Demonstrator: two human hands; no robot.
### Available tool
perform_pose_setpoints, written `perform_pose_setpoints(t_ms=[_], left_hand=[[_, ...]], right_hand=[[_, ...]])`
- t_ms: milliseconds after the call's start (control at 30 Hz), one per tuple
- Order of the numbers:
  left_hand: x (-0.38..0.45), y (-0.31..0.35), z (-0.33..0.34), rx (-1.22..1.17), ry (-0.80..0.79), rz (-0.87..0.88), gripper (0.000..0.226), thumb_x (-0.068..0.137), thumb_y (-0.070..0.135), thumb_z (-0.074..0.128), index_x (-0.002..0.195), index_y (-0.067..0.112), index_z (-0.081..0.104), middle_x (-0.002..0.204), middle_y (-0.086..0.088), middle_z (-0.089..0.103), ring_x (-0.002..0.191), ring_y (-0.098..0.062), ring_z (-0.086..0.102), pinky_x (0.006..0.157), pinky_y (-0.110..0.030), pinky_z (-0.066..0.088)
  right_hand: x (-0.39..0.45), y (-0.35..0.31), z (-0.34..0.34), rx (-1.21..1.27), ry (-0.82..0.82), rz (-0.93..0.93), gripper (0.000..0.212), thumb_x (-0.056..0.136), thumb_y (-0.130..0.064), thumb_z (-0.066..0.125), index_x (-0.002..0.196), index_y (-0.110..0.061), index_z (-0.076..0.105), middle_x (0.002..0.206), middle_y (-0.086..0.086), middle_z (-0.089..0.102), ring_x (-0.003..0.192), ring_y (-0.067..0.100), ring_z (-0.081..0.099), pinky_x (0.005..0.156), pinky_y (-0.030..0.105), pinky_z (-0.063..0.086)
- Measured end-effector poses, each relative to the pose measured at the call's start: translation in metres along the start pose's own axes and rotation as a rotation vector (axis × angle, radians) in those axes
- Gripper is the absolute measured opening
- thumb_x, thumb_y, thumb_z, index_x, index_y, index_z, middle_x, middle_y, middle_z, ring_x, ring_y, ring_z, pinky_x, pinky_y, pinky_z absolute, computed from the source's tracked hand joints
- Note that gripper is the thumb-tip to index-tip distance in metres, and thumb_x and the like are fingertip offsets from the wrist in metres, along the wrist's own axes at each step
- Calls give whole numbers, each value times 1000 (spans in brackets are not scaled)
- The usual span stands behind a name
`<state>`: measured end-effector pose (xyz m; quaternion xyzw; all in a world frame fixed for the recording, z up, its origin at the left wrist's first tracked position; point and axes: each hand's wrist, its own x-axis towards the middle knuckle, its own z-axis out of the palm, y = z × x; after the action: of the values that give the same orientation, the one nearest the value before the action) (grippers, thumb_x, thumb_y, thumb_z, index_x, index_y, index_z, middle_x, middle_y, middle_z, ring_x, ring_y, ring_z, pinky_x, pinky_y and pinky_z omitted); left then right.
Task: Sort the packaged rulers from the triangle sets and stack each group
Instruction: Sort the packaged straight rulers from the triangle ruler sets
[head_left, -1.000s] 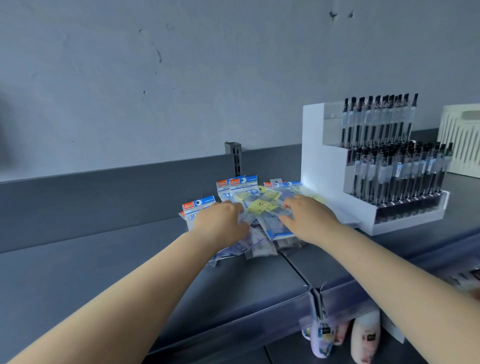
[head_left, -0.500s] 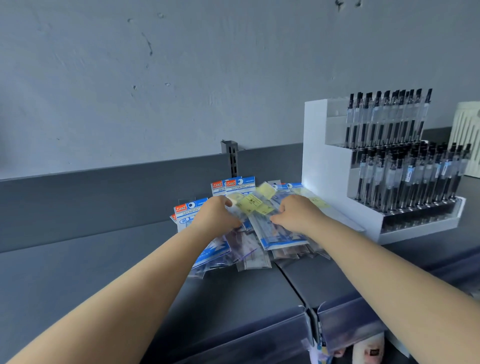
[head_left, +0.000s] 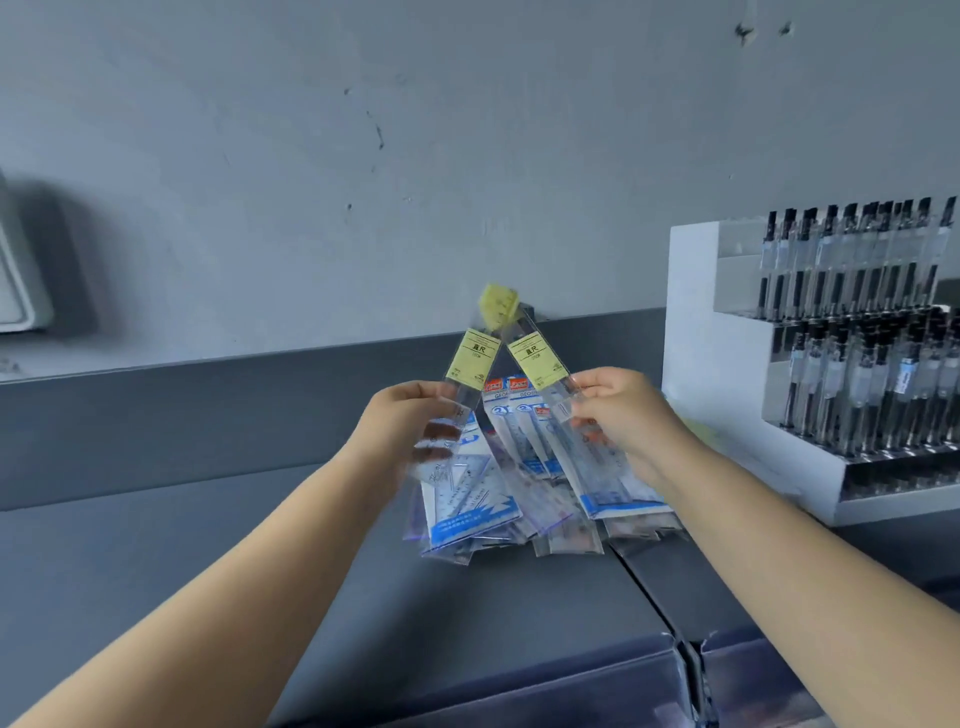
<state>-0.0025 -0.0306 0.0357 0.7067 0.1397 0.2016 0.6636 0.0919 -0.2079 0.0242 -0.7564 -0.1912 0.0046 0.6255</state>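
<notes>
— Two packaged rulers, where?
— Head view: left hand (head_left: 410, 421) pinches one ruler (head_left: 464, 375), right hand (head_left: 621, 413) pinches the other ruler (head_left: 540, 364); their tops cross above.
— Below the hands?
— Triangle sets (head_left: 467, 499) heaped on the grey shelf (head_left: 156, 545).
— In the way?
— White pen display (head_left: 691, 364) just right of the right hand.

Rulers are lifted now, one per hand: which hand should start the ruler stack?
Left, probably. The left hand holds its ruler beside bare shelf. The right hand, holding the other ruler, is hemmed between the triangle-set pile and pen display.
</notes>
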Motion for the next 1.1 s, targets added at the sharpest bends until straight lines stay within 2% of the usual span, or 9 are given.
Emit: perform_pose_setpoints(t_ms=[133,267,433,733,867,1000,1100], left_hand=[[-22,2,-36,-106,13,-18,21,88,-4,52,84,14,61,77,-6,64,55,-15,61,46,-21,50],[-50,0,-80,-108,18,5,17,87,-1,57,88,15,63,75,-3,66,54,-11,62,44,-20,48],[-87,-4,-149,-142,62,51,17,84,-1,60,91,14,64,66,1,66,52,-9,62,45,-21,50],[-151,-17,-295,-115,217,166,20,83,-5,60,92,13,64,64,4,67,55,-9,64,48,-26,55],[-172,-23,-362,-39,267,184,20,84,-4,60,92,13,64,73,-1,67,60,-11,66,49,-26,53],[-189,-29,-427,42,315,177,19,84,-2,62,96,13,64,91,-14,65,65,-13,68,51,-27,54],[-196,-33,-469,67,342,166,19,84,-1,64,97,13,64,91,-16,64,65,-13,69,50,-26,54]], right_hand=[[-22,-17,31,236,-108,45,35,86,13,47,112,-7,58,90,8,62,63,14,60,55,23,48],[-53,-36,69,436,-226,84,31,85,17,45,96,-10,57,85,9,63,67,15,64,52,20,54],[-92,-54,133,577,-297,53,35,83,18,49,109,-4,55,89,10,66,73,16,66,57,21,57],[-169,-91,272,608,-396,1,35,82,14,56,105,-12,58,86,1,71,73,11,70,63,21,57],[-200,-103,336,517,-417,-35,35,82,11,58,105,-15,58,89,-3,71,76,11,70,75,28,58],[-227,-112,394,502,-439,-34,34,82,11,59,100,-18,58,89,-2,70,75,12,70,77,30,57],[-241,-120,433,475,-450,-40,33,81,10,60,103,-15,58,92,0,69,79,13,69,78,29,57]])
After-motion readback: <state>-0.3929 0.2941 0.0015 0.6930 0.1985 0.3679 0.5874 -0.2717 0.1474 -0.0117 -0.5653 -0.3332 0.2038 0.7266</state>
